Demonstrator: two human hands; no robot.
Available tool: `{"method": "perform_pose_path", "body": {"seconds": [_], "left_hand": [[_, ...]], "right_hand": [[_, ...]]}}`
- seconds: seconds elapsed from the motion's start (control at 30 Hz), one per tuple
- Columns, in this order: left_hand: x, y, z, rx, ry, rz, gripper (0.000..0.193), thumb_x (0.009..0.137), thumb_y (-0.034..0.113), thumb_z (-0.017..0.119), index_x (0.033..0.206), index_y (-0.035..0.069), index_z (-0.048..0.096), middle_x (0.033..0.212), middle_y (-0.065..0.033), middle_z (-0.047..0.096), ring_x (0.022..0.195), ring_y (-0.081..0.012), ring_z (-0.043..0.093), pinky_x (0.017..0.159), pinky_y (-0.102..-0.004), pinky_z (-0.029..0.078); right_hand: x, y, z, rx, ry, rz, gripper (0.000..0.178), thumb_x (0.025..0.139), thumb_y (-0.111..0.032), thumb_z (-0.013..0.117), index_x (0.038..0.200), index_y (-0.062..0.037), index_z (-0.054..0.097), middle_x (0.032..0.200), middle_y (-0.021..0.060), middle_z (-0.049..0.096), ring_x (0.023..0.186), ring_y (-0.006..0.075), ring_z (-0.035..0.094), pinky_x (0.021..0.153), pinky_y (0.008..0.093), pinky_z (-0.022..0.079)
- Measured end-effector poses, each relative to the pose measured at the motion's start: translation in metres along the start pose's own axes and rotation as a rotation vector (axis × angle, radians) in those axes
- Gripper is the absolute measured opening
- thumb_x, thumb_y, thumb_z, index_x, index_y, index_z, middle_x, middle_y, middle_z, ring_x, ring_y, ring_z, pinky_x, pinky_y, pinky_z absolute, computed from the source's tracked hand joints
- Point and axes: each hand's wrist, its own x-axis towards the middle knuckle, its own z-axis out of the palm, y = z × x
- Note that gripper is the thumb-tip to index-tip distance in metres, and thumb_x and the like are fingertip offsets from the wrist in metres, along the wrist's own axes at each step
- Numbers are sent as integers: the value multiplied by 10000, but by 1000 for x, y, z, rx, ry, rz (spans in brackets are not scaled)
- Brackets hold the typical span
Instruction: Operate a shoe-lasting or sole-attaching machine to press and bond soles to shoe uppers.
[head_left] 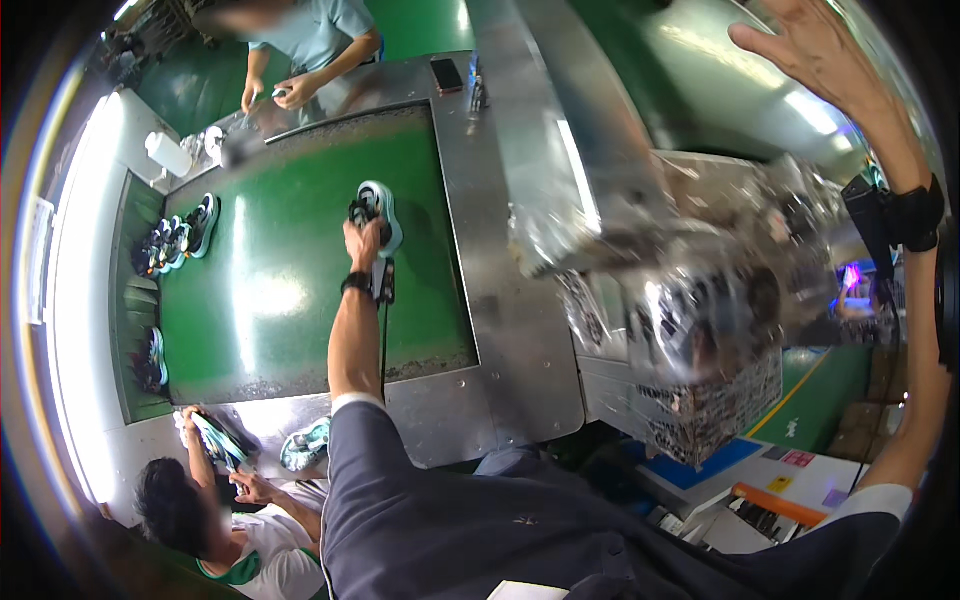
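My left hand [363, 243] is closed round a sneaker [390, 215] with a pale blue sole and a dark upper, over the right part of a green belt [290, 320]. A dark band circles that wrist. Raised at the far upper right, my right hand [815, 55] has its thumb held apart from the fingers, which run out at the picture's rim. Nothing shows in it. The right wrist wears a dark strap with a small device [868, 200]. Nearest below the right hand are crumpled clear plastic and metal shapes [700, 300], blurred by motion.
Several sneakers [185, 235] line the belt's left side. One co-worker [315, 45] sits across the belt; another [250, 530], lower left, holds a sneaker [220, 440]. A phone [446, 75] lies on the metal rim. A broad metal housing [560, 130] stands right of the belt.
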Motion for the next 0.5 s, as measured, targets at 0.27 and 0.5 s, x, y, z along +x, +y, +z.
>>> {"method": "perform_pose_path", "body": {"seconds": [0.27,0.5], "left_hand": [[-15,29,27,170,176,441,786,767,237,731,1361,-94,336,1350,-328,416,1232,-463,442,1031,-463,400],[-238,-12,40,-240,-255,227,276,836,155,700,1002,-60,652,930,-166,701,857,-250,675,774,-355,545]], "right_hand": [[69,-33,35,73,54,295,394,796,-293,726,1066,-94,518,818,102,663,787,234,654,686,363,498],[80,80,108,918,138,666,461,754,-139,779,1117,-18,524,821,104,632,624,144,607,546,272,510]]}}
